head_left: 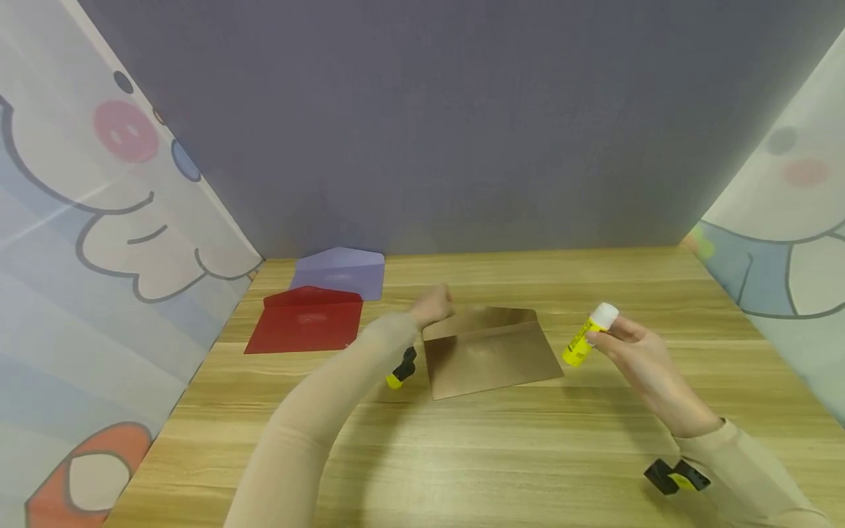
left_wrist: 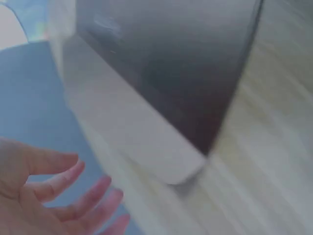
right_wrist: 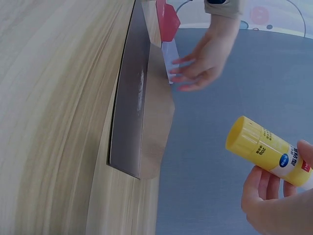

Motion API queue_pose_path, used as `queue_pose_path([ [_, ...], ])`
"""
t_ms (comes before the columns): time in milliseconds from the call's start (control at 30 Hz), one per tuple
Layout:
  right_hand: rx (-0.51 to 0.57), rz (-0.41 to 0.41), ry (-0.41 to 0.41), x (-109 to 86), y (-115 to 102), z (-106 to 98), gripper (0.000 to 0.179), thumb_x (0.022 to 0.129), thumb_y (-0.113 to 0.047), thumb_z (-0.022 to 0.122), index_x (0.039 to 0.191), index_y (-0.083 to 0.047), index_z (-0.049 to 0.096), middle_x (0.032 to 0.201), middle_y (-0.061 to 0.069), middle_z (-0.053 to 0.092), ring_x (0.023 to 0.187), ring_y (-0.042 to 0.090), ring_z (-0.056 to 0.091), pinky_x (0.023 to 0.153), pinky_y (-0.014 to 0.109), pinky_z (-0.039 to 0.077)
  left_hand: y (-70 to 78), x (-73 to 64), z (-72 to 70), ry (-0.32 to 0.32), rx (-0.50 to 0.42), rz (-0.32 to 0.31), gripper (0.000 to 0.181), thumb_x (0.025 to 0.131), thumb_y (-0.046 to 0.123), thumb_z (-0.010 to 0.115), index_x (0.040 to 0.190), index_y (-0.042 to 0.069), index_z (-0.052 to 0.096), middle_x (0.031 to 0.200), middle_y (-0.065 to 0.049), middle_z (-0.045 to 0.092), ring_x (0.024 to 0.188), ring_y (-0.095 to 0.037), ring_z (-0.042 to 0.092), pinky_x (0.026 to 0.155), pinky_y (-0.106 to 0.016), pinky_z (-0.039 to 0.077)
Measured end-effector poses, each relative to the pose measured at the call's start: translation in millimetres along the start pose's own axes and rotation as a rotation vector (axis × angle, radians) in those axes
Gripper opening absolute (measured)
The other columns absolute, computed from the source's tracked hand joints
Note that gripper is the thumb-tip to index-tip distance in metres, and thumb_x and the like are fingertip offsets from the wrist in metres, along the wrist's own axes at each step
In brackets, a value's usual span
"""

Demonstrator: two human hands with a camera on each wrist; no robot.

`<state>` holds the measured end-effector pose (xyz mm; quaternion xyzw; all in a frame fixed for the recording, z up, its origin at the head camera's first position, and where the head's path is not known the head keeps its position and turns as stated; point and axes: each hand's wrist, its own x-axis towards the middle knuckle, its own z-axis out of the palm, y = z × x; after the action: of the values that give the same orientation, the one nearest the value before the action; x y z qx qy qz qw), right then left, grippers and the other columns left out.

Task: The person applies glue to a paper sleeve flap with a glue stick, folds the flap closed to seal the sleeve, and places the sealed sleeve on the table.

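A bronze-brown envelope lies on the table with its flap opened out toward the back wall. Close to the flap's left end is my left hand, which holds nothing. Its fingers are loosely bent and spread apart in the left wrist view. My right hand, right of the envelope, grips a yellow glue stick between thumb and fingers. The white cap end tilts up and the yellow end points down. In the right wrist view, the yellow end of the glue stick faces the camera's side, its label showing.
At the left of the table lies a red envelope, flap up. Behind it a lilac envelope is partly covered by the red one. A grey wall closes off the back of the wooden table, and cartoon-printed curtains hang on both sides.
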<state>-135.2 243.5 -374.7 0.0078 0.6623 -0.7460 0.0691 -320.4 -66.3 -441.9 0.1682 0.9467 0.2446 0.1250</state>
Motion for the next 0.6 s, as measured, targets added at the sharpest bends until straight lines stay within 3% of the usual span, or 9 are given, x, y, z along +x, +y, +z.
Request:
queue_pose_path([
  [100, 0.014, -0.001, 0.003, -4.6, -7, 7, 0.022, 0.085, -0.012, 0.06, 0.104, -0.022, 0.057, 0.107, -0.011, 0.054, 0.101, -0.003, 0.046, 0.093, 0.015, 0.035, 56.7, -49.2, -30.0, 0.05, 0.106, 0.025, 0.024, 0.081, -0.001, 0.057, 0.105, -0.001, 0.056, 0.103, -0.011, 0.06, 0.091, -0.023, 0.057, 0.078, -0.031, 0.049],
  [233, -0.008, -0.003, 0.004, -0.8, -1, 2, 0.032, 0.084, -0.016, 0.061, 0.115, -0.014, 0.054, 0.112, -0.007, 0.052, 0.106, 0.001, 0.043, 0.099, 0.021, 0.031, 90.4, -84.1, -33.8, 0.124, 0.272, 0.141, 0.017, 0.086, 0.006, 0.054, 0.101, 0.002, 0.059, 0.097, -0.009, 0.061, 0.088, -0.019, 0.056, 0.072, -0.026, 0.048],
  [300, -0.021, 0.004, -0.001, -0.2, 0, 1, 0.04, 0.084, -0.017, 0.061, 0.122, -0.008, 0.05, 0.113, -0.007, 0.052, 0.108, 0.002, 0.043, 0.1, 0.023, 0.03, 98.3, -95.5, -29.2, 0.119, 0.298, 0.171, 0.014, 0.087, 0.011, 0.053, 0.097, 0.004, 0.06, 0.09, -0.005, 0.061, 0.082, -0.016, 0.055, 0.068, -0.023, 0.047],
  [400, -0.044, 0.026, -0.003, -3.3, -6, 6, 0.04, 0.084, -0.019, 0.062, 0.12, -0.009, 0.048, 0.111, -0.01, 0.051, 0.106, -0.001, 0.044, 0.1, 0.022, 0.03, 104.2, -108.4, -22.3, 0.055, 0.286, 0.151, 0.015, 0.088, 0.018, 0.054, 0.097, 0.007, 0.059, 0.085, -0.002, 0.058, 0.074, -0.012, 0.054, 0.058, -0.021, 0.046],
  [500, -0.022, 0.026, 0.0, -6.5, -12, 11, 0.027, 0.084, -0.016, 0.06, 0.111, -0.016, 0.053, 0.109, -0.011, 0.051, 0.101, -0.004, 0.046, 0.097, 0.019, 0.032, 101.7, -115.9, -14.7, -0.011, 0.29, 0.121, 0.019, 0.088, 0.021, 0.054, 0.099, 0.005, 0.055, 0.09, -0.007, 0.056, 0.069, -0.013, 0.052, 0.053, -0.02, 0.045],
  [600, -0.033, 0.023, 0.003, -4.4, -8, 9, 0.024, 0.084, -0.016, 0.061, 0.107, -0.018, 0.055, 0.11, -0.01, 0.05, 0.101, -0.003, 0.046, 0.097, 0.02, 0.032, 94.2, -121.6, -7.2, -0.021, 0.31, 0.125, 0.025, 0.088, 0.022, 0.054, 0.1, 0.001, 0.052, 0.093, -0.012, 0.053, 0.07, -0.016, 0.05, 0.057, -0.022, 0.046],
])
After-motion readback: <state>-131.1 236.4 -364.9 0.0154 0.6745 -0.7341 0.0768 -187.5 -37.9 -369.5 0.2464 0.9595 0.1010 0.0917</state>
